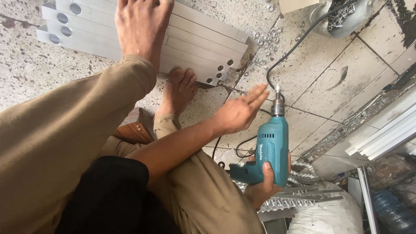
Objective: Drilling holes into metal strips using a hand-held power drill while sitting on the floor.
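Note:
My right hand [263,184] grips the handle of a teal electric drill [273,149], whose chuck and bit point away from me over the tiled floor. Just left of the chuck, my left hand [239,111] hovers open with flat fingers, holding nothing. A stack of flat aluminium bars [190,47] with round holes near their ends lies on the floor ahead. One bare foot [141,24] rests on top of the bars. The other foot [180,91] touches their near edge.
The drill's black cord [288,54] runs across the tiles to the far right. Small shiny metal discs [264,39] are scattered near the bars. A metal bucket of hardware [342,17], white profiles [390,130], a white sack [325,216] and a wooden block [134,128] surround me.

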